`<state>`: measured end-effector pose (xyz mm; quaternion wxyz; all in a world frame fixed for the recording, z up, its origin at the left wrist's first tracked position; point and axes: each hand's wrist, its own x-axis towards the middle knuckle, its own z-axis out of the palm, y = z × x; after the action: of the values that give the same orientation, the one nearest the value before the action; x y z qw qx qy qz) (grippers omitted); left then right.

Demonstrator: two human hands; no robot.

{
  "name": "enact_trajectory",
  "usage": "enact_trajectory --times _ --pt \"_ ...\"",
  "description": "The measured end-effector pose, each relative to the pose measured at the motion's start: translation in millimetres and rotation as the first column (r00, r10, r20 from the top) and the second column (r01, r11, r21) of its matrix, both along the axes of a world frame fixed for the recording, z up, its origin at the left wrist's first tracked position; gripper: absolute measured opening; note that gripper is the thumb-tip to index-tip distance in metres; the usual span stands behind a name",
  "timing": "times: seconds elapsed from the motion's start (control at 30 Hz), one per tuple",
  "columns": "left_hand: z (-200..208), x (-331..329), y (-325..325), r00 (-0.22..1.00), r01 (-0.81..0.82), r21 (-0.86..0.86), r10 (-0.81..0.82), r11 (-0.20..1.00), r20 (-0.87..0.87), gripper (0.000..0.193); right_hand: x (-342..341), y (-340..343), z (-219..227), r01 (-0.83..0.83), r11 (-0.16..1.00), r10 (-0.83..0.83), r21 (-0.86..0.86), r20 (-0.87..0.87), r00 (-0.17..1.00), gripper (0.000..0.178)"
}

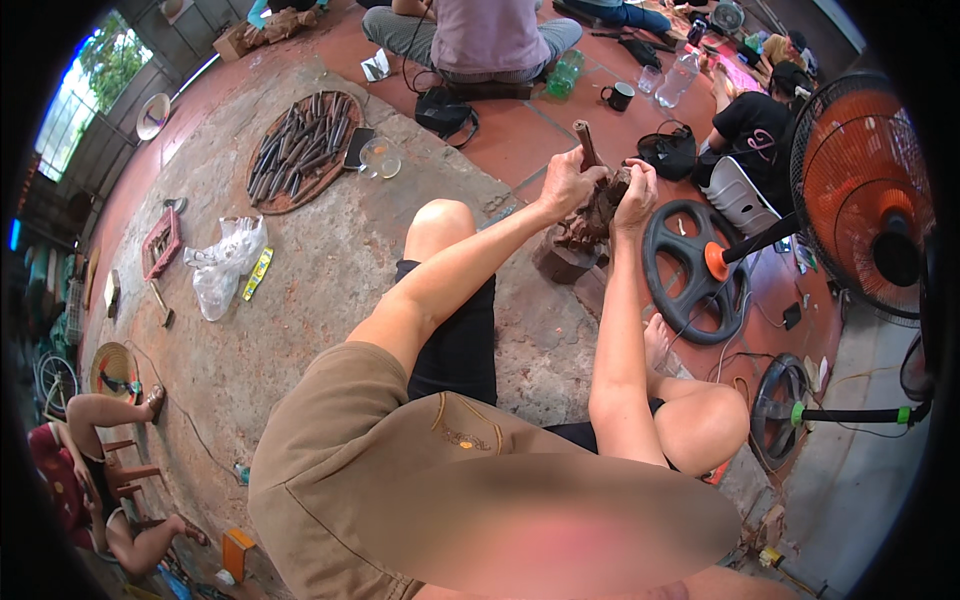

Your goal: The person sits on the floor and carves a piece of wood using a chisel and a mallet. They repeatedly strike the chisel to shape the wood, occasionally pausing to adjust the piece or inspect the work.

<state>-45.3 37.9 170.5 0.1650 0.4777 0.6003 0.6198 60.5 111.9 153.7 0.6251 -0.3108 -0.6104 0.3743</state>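
Note:
Both my hands are raised in front of my knees, close together. My left hand is closed round a brown wooden stick, whose upper end points up past the fingers; its lower end is hidden. Beside it, my right hand grips the right side of a rough, dark brown carved wood piece. That piece sits over a reddish-brown wooden block on the floor. I cannot tell whether the stick touches the carved piece.
A round tray of several dark slim tools lies ahead left, near a clear cup. A plastic bag lies at left. On the right stand a fan and its black base. People sit ahead, near a black mug.

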Motion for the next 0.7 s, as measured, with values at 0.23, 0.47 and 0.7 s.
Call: enact_trajectory --times 0.23,0.47,0.7 --pt "5.5 -6.3 -4.4 0.998 0.062 -0.087 -0.064 0.994 -0.02 0.02 -3.2 -1.6 0.6 0.041 0.999 -0.041 0.028 0.014 0.999 0.028" --pt "-17.6 -3.4 1.0 0.983 0.185 0.014 -0.185 0.983 -0.003 0.016 0.2 17.0 -14.5 0.117 0.96 -0.146 0.254 0.097 0.985 0.027" --pt "-13.5 -22.5 7.8 0.903 0.138 0.046 -0.145 0.989 0.404 0.011 -2.5 -1.5 3.1 0.032 0.997 -0.034 0.07 0.023 0.999 0.024"
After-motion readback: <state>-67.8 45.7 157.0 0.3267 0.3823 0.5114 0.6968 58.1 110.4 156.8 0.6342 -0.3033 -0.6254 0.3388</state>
